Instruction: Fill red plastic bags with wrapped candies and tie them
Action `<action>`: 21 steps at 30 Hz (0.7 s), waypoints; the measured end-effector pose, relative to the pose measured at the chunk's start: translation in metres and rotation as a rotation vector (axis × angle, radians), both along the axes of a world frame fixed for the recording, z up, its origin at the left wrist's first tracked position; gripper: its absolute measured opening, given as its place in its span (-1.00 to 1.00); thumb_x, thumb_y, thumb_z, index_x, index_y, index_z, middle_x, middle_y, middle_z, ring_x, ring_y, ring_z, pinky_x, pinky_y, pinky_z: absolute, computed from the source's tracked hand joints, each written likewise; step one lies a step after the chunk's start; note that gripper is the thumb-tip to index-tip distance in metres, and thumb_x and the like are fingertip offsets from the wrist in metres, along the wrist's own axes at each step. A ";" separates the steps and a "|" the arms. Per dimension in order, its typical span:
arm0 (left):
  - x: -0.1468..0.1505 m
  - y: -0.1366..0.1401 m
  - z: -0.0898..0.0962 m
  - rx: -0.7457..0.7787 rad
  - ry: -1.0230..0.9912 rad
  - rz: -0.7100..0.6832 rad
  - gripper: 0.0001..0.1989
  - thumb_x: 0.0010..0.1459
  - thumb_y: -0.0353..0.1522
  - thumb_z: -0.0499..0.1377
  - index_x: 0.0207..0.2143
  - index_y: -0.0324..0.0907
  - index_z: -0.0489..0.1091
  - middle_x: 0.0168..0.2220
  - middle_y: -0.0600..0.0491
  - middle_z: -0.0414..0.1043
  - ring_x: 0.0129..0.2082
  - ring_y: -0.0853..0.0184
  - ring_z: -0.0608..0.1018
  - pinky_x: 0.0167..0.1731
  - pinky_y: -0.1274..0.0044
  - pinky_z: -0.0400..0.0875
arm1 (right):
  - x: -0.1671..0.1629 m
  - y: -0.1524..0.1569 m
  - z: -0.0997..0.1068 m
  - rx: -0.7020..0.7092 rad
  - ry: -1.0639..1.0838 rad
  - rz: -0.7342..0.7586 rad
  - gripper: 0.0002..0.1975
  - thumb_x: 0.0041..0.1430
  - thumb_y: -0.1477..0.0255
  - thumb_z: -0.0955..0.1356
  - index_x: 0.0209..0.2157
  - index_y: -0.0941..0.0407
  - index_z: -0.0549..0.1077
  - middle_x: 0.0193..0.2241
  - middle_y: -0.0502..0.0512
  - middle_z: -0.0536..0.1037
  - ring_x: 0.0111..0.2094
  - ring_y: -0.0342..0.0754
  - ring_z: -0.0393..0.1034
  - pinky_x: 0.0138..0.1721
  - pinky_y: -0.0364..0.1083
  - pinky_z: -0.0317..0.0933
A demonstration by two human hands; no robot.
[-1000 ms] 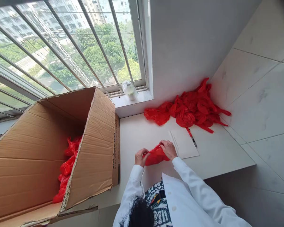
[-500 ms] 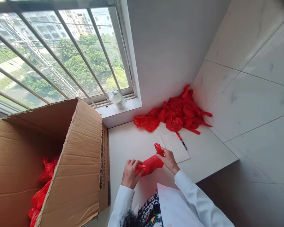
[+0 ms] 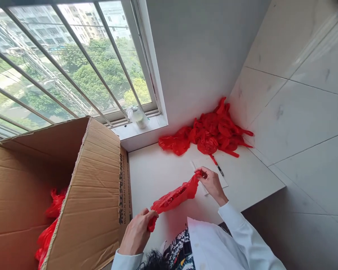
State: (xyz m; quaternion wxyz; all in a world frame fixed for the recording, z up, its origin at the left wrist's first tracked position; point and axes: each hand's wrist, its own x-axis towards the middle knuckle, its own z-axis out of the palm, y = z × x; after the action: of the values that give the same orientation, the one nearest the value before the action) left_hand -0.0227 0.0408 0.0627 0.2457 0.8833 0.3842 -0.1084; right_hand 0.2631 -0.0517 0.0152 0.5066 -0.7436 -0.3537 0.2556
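Across the lower centre of the frame, 1 red bag (image 3: 173, 198) stretches at a slant over a white table (image 3: 145, 174), gripped at both ends. The left hand (image 3: 138, 230), nearer the bottom edge, is closed round the lower end, a short red tail showing past its thumb. The right hand (image 3: 212, 183), higher and to the right, pinches the upper end between thumb and fingertips. Between the 2 grips the plastic runs creased and gathered, a glossy darker strip along its middle; whether anything lies inside cannot be told.

The step in hand appears to be drawing this 1 bag out lengthwise. By that reading, the next move calls for 2 steady grips and a light, even pull, since thin film could tear or slide out of the right hand's small pinch.

Right of centre, a red pile (image 3: 211, 129) lies against the wall (image 3: 191, 56), loose strips trailing from its right side. Just below it, a pen (image 3: 220, 169) rests by a pad (image 3: 222, 181) partly hidden by the right hand. At lower left, more bags (image 3: 49, 232) show inside an open box (image 3: 95, 187).
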 end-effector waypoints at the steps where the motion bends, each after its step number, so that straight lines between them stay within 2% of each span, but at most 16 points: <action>1: 0.002 -0.003 0.002 0.004 -0.004 0.010 -0.63 0.01 -0.59 -0.01 -0.32 0.00 0.46 -0.38 0.09 0.43 -0.44 0.33 0.48 -0.45 0.56 0.19 | -0.001 -0.002 0.003 -0.011 -0.048 0.007 -0.82 0.06 0.45 0.24 -0.31 0.10 0.45 -0.39 0.04 0.52 -0.41 -0.10 0.37 -0.33 -0.13 0.25; 4: 0.011 -0.015 0.005 -0.007 -0.066 0.014 -0.82 0.04 -0.47 0.11 -0.33 -0.06 0.43 -0.32 0.07 0.44 -0.44 0.32 0.48 -0.43 0.55 0.22 | -0.009 -0.010 0.018 -0.043 -0.271 0.037 -0.64 0.03 0.58 0.17 -0.16 0.08 0.42 -0.19 0.11 0.49 -0.20 -0.02 0.38 -0.16 -0.05 0.25; 6: 0.016 -0.021 0.004 0.010 -0.129 0.024 -0.90 0.04 -0.37 0.18 -0.33 -0.06 0.41 -0.30 0.07 0.43 -0.44 0.33 0.47 -0.41 0.54 0.24 | -0.018 -0.014 0.034 -0.023 -0.386 0.127 -0.59 0.03 0.63 0.15 -0.13 0.06 0.42 -0.15 0.13 0.47 -0.11 0.02 0.35 -0.09 -0.02 0.23; 8: 0.018 -0.026 -0.001 0.059 -0.198 0.064 -0.92 0.09 -0.30 0.15 -0.36 -0.08 0.40 -0.32 0.06 0.41 -0.44 0.33 0.46 -0.40 0.53 0.26 | -0.032 -0.014 0.048 0.023 -0.402 0.342 -0.62 0.06 0.64 0.15 -0.20 0.03 0.44 -0.22 0.08 0.50 -0.15 -0.02 0.36 -0.12 -0.06 0.23; 10: 0.020 -0.030 -0.007 0.114 -0.279 0.133 -0.85 0.14 -0.27 0.10 -0.43 -0.11 0.38 -0.37 0.06 0.38 -0.45 0.35 0.45 -0.40 0.54 0.26 | -0.049 -0.008 0.052 0.047 -0.375 0.614 -0.66 0.10 0.63 0.16 -0.28 0.02 0.47 -0.31 0.01 0.52 -0.24 -0.09 0.40 -0.19 -0.13 0.23; 12: 0.023 -0.032 -0.012 0.156 -0.374 0.207 -0.79 0.16 -0.28 0.07 -0.50 -0.12 0.35 -0.42 0.06 0.35 -0.46 0.36 0.43 -0.40 0.55 0.27 | -0.066 0.002 0.042 0.015 -0.401 0.814 -0.69 0.12 0.62 0.18 -0.31 0.02 0.47 -0.34 -0.03 0.54 -0.29 -0.12 0.40 -0.23 -0.17 0.21; 14: 0.026 -0.035 -0.017 0.158 -0.469 0.271 -0.78 0.14 -0.29 0.07 -0.55 -0.13 0.32 -0.47 0.08 0.32 -0.48 0.37 0.42 -0.40 0.56 0.27 | -0.077 0.011 0.020 -0.082 -0.512 0.895 -0.72 0.12 0.63 0.19 -0.31 0.05 0.46 -0.35 0.00 0.54 -0.30 -0.10 0.40 -0.24 -0.15 0.20; 16: 0.028 -0.038 -0.023 0.121 -0.548 0.362 -0.75 0.09 -0.29 0.10 -0.62 -0.13 0.26 -0.52 0.10 0.28 -0.51 0.37 0.40 -0.42 0.56 0.25 | -0.081 0.016 -0.006 -0.211 -0.647 0.890 -0.73 0.11 0.65 0.19 -0.30 0.08 0.45 -0.35 0.07 0.54 -0.29 -0.06 0.39 -0.19 -0.08 0.20; 18: 0.028 -0.043 -0.031 0.022 -0.638 0.518 -0.69 0.02 -0.27 0.12 -0.70 -0.13 0.15 -0.58 0.12 0.22 -0.56 0.39 0.34 -0.47 0.56 0.22 | -0.076 0.014 -0.028 -0.329 -0.762 0.822 -0.75 0.11 0.64 0.21 -0.32 0.10 0.45 -0.35 0.12 0.53 -0.27 -0.02 0.38 -0.03 0.07 0.14; 20: 0.027 -0.047 -0.040 -0.155 -0.743 0.710 -0.62 -0.05 -0.26 0.14 -0.75 -0.12 0.03 -0.66 0.15 0.15 -0.61 0.41 0.27 -0.53 0.57 0.17 | -0.064 0.005 -0.042 -0.409 -0.833 0.746 -0.85 0.06 0.53 0.30 -0.29 0.11 0.46 -0.33 0.15 0.53 -0.24 0.04 0.36 0.11 0.27 -0.10; 21: 0.027 -0.049 -0.044 -0.252 -0.785 0.782 -0.61 -0.07 -0.25 0.14 -0.75 -0.12 -0.01 -0.69 0.16 0.12 -0.64 0.43 0.24 -0.56 0.57 0.14 | -0.057 0.000 -0.046 -0.431 -0.856 0.720 -0.80 -0.01 0.46 0.37 -0.26 0.10 0.46 -0.31 0.16 0.52 -0.22 0.08 0.35 0.14 0.35 -0.25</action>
State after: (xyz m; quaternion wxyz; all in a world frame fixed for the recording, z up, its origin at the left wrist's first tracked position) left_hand 0.0041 -0.0078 0.0186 0.4956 0.6134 0.5466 0.2818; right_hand 0.2057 -0.0514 -0.0305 0.0383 -0.6999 -0.6962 0.1548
